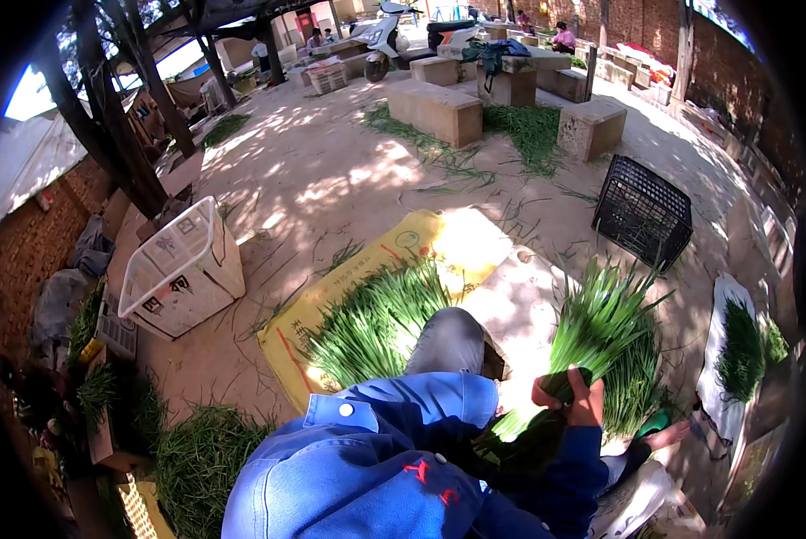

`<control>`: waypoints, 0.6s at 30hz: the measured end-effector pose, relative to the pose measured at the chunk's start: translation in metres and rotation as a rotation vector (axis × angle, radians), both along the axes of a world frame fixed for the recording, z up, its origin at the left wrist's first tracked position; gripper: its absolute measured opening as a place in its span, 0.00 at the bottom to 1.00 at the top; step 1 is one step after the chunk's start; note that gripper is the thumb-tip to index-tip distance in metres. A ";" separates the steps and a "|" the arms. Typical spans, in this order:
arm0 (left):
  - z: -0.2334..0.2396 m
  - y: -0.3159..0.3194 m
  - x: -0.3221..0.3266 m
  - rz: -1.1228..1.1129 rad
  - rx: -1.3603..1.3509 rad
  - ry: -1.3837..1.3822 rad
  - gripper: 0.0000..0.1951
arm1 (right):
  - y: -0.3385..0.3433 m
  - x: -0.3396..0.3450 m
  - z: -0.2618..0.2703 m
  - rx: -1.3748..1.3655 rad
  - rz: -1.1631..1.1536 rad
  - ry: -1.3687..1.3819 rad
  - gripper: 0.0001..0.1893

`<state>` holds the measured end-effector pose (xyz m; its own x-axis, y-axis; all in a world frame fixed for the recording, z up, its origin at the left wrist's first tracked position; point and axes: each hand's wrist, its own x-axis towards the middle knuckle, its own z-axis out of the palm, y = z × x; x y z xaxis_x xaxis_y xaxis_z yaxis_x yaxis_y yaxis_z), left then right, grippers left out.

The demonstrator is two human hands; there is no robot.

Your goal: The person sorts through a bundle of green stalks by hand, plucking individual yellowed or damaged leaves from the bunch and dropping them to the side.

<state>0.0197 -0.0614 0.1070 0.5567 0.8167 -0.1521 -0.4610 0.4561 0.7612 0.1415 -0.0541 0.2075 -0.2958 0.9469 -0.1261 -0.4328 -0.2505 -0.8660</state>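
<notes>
My right hand (pixel 586 406) grips a thick bundle of long green chives (pixel 595 323), its leaf tips fanned out away from me. The pale stem ends point back toward my lap. Beside those stems is my left hand (pixel 502 397), just past its blue cuff; glare and shadow hide most of it, so its grip cannot be made out. More loose chives (pixel 635 387) lie beneath and to the right of the bundle. Left of my grey-trousered knee (pixel 450 337), a broad pile of chives (pixel 376 323) rests on a yellow woven sack (pixel 288 357).
A white plastic crate (pixel 207 296) stands at left, a black crate (pixel 642 209) at right. Green trimmings (pixel 207 465) are heaped at lower left. Chives lie on a white sack (pixel 719 391) at right. Stone benches (pixel 436 111), a scooter (pixel 382 40) and several people are farther back.
</notes>
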 end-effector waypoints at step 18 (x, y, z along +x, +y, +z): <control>0.005 0.020 -0.003 0.186 0.012 0.080 0.12 | 0.029 0.038 -0.064 0.136 -0.065 -0.226 0.08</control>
<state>0.0165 -0.0413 0.1119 0.3823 0.9064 -0.1795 -0.4746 0.3593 0.8035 0.1790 -0.0249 0.1436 -0.2126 0.9757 -0.0527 -0.2363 -0.1037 -0.9661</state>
